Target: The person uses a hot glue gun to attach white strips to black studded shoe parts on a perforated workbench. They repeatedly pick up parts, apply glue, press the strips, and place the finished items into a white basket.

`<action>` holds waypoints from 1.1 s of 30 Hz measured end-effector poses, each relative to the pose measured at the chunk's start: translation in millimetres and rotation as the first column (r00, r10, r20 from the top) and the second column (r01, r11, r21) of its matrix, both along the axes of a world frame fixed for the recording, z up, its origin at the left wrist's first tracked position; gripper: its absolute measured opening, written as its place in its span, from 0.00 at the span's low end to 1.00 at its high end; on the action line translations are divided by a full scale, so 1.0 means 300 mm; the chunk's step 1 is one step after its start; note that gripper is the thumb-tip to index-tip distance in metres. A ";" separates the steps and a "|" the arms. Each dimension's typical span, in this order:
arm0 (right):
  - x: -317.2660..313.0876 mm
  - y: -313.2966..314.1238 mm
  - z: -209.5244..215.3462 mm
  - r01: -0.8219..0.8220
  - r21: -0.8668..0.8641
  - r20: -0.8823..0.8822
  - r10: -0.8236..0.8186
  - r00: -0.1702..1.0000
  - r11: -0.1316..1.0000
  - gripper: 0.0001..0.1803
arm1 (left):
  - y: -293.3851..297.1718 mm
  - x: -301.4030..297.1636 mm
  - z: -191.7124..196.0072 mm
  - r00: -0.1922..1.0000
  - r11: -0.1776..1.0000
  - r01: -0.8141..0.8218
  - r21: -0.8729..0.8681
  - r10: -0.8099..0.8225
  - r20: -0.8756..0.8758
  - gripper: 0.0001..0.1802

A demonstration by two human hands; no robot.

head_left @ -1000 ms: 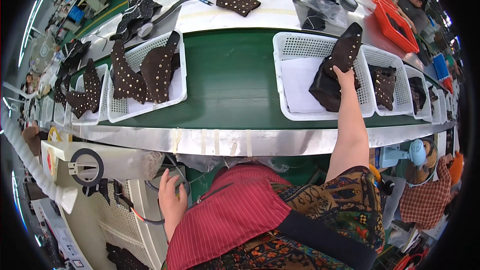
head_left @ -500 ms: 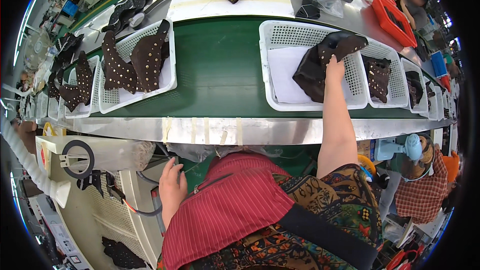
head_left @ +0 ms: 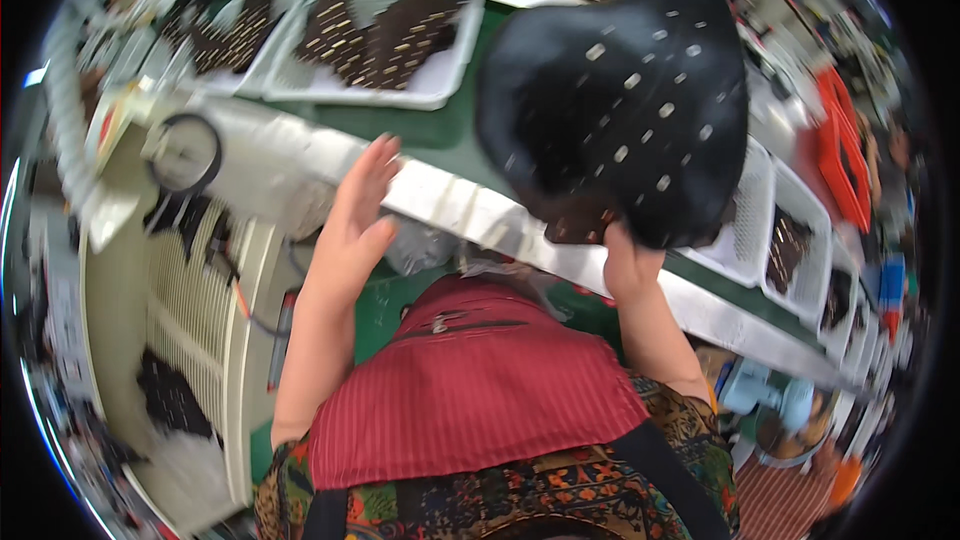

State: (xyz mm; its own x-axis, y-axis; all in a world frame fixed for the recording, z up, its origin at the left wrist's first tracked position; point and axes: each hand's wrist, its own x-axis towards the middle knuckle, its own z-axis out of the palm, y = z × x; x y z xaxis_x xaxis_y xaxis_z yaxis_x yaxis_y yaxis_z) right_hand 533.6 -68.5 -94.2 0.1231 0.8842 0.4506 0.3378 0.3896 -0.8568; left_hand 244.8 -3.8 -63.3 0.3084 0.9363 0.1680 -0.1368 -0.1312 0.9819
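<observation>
A boot upper (head_left: 625,105) hangs in the air above the bench edge, its smooth black side dotted with shiny studs facing me. A bit of brown studded material shows at its lower edge. My right hand (head_left: 634,262) grips that lower edge with the thumb in front; most of its fingers are hidden behind the piece. To the left, my left hand (head_left: 362,202) is raised over the bench's metal edge, holding nothing, its fingers stretched out and the thumb apart. The picture is blurred by motion.
On the green belt (head_left: 400,127) stands a white basket (head_left: 470,50) with brown studded uppers (head_left: 410,40). More white baskets (head_left: 822,250) line up at the right. A red crate (head_left: 845,150) stands behind them. A beige cabinet (head_left: 115,290) with a black ring (head_left: 215,155) is at the left.
My right hand has lifted the boot upper out of the right basket and brought it nearer. My left hand has risen from beside the apron. The view has turned.
</observation>
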 end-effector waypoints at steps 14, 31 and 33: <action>-0.302 0.036 0.038 -0.425 -0.286 -0.244 0.363 0.899 0.859 0.17 | -0.135 -0.195 -0.012 0.957 0.974 -0.004 -0.227 0.070 0.283 0.43; 0.744 0.023 -0.261 0.892 -0.093 0.445 -0.783 0.435 0.443 0.42 | -0.168 -0.228 -0.258 0.978 0.782 -0.210 -0.586 0.162 -0.134 0.23; 0.726 -0.051 -0.245 0.868 -0.091 0.473 -0.746 0.469 0.489 0.37 | -0.163 -0.194 -0.250 0.968 0.778 -0.244 -0.579 0.158 -0.195 0.20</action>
